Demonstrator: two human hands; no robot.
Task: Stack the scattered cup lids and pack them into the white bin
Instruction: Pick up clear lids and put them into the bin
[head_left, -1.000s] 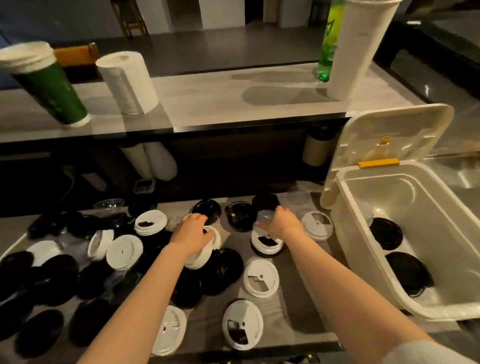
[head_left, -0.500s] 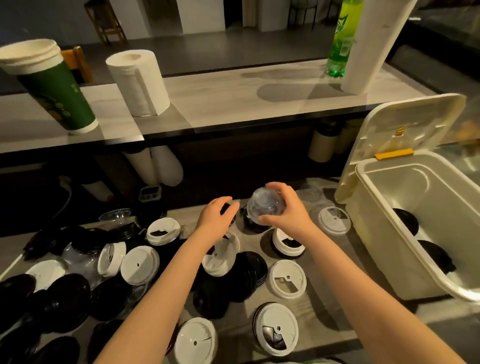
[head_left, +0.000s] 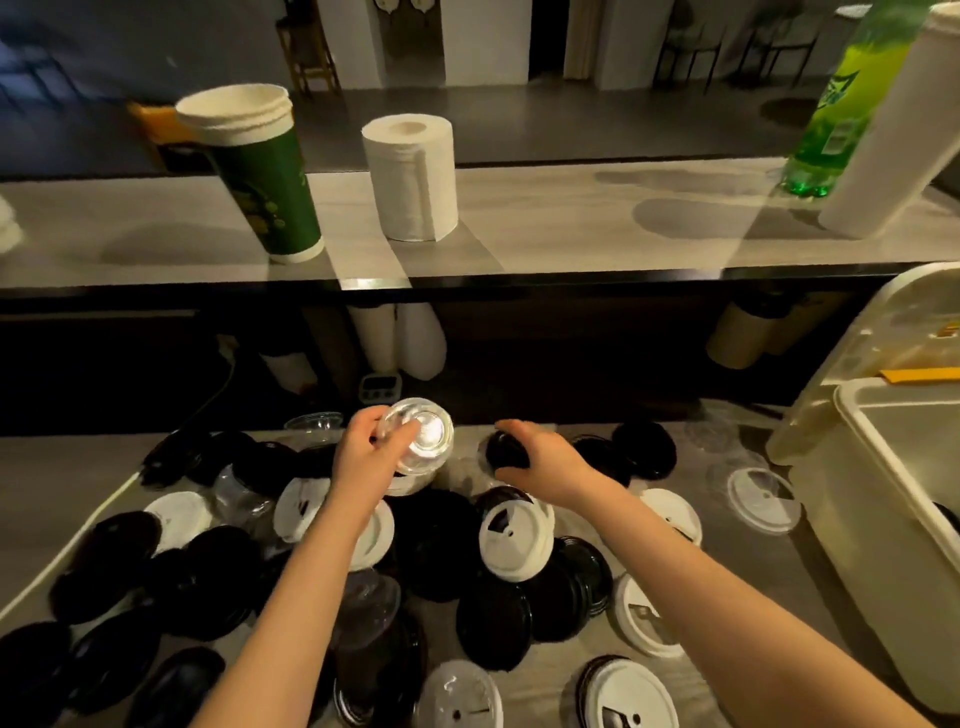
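Observation:
Black, white and clear cup lids lie scattered and overlapping on the grey counter (head_left: 727, 561). My left hand (head_left: 363, 462) grips a clear dome lid (head_left: 422, 439), raised above the pile near the counter's back edge. To the right of it, my right hand (head_left: 545, 462) curves fingers and thumb around a small black lid (head_left: 505, 451) lying low in the pile. A white lid (head_left: 514, 540) sits between my forearms, with black lids (head_left: 493, 623) below it. The white bin (head_left: 852, 499) stands at the right edge, its hinged cover (head_left: 893, 332) tipped open.
A raised shelf (head_left: 571, 228) behind the counter carries a green paper cup stack (head_left: 265, 187), a paper towel roll (head_left: 410, 176), a green bottle (head_left: 841, 104) and a tall white cup stack (head_left: 893, 135). A small digital timer (head_left: 379, 387) sits under the shelf.
The clear dome lid passed from my right hand to my left hand. My right hand then moved right and down onto a black lid. The view shifted left, so the bin sits at the edge.

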